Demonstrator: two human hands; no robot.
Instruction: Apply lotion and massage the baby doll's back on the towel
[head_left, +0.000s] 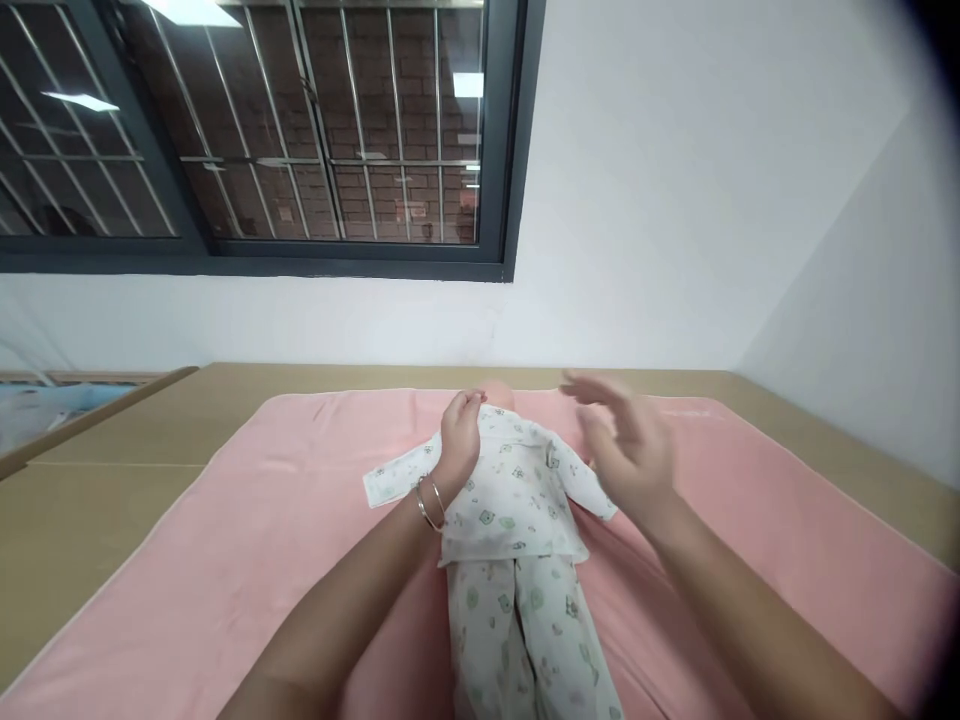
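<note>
Fingers on the right hand (634,445) stand parted, blurred, seemingly empty; those on the left hand (460,440) lie together, their hold unclear. Pink sheet (300,540) underlies the print-clad doll (517,500), stretched between both hands; thin bangles (421,508) ring the left wrist (442,487).

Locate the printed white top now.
In the head view, the white top lies at lower centre over the pink sheet, its body between the left hand and right hand, above the printed trousers.

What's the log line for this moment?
left hand: by shirt | right hand: open, near sleeve | pants: below shirt | sheet: pink, underneath
</note>
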